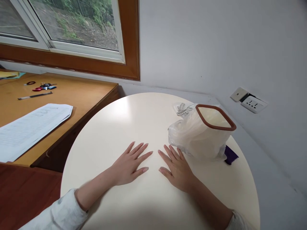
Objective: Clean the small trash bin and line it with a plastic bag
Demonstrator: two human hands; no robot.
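My left hand (129,164) lies palm down on the round white table (115,127), fingers spread and holding nothing. To its right, a small gap away, my right hand (176,167) also rests flat with its fingers apart. Just beyond the right fingertips stands what looks like a small bin wrapped in a translucent white plastic bag (199,139), with a brown rounded-square rim (205,118) around its top. The right fingertips are close to the bag; I cannot tell whether they touch it. Part of a dark purple piece (231,155) shows from behind the bag, its kind unclear.
A wooden desk (96,91) on the left carries printed papers (35,127), a pen (35,95) and a bunch of keys (45,86). Behind are a window (76,22) and a white wall (192,41) with a power socket (253,104).
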